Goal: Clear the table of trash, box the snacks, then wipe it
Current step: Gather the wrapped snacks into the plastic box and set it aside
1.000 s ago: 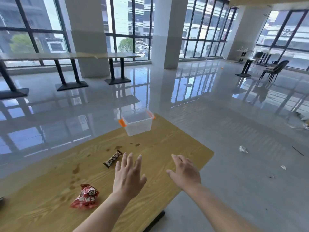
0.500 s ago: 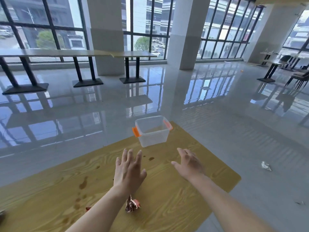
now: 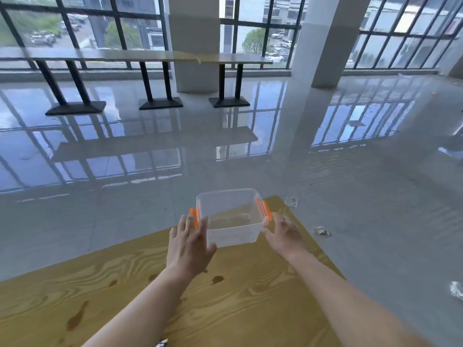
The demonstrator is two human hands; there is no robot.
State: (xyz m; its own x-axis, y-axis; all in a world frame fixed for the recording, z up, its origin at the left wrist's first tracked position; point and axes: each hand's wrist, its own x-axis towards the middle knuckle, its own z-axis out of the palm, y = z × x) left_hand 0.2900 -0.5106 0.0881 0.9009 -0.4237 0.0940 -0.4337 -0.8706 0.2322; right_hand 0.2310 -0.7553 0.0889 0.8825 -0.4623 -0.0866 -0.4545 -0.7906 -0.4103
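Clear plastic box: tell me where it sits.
The clear plastic box stands at the wooden table's far end, between the left hand and right hand.

Bright daylight throughout, entering from the tall windows (image 3: 140, 33) along the far wall. The glossy floor (image 3: 150, 151) mirrors the window grid in pale blue patches, with strong glare near the pillars. Shadows are soft; a faint one lies under the clear box (image 3: 231, 216) on the wooden table (image 3: 238, 296). Wide-angle distortion bends window frames and pillars outward toward the edges. Centre is reasonably sharp; the corners and distant cars outside smear slightly. Forearms at the bottom edge look stretched and mildly blurred.
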